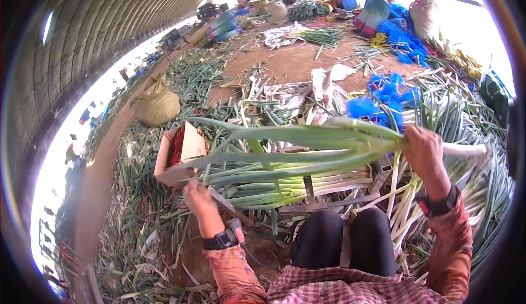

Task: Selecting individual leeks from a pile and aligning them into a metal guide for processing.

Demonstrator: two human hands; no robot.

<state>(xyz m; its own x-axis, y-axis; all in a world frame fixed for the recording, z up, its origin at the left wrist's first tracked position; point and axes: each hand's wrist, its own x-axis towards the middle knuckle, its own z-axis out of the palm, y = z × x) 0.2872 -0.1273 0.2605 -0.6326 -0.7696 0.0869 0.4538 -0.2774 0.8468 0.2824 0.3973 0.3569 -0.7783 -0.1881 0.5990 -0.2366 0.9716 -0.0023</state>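
Observation:
My right hand (424,153) grips a long leek (307,137) near its white stalk, holding it level above my knees, with its green leaves fanning out to the left. My left hand (198,197) rests low at the leaf ends of a bundle of leeks (285,186) lying on a low rack in front of me. Its fingers are curled around the leaves and a thin blade-like thing; what that is I cannot tell. Both wrists wear black watches.
An open cardboard box (178,153) stands left of the rack. A heap of pale leeks (466,194) lies at my right. Blue netting (383,104) and a tan sack (156,105) lie further off. Leaf trimmings cover the dirt floor.

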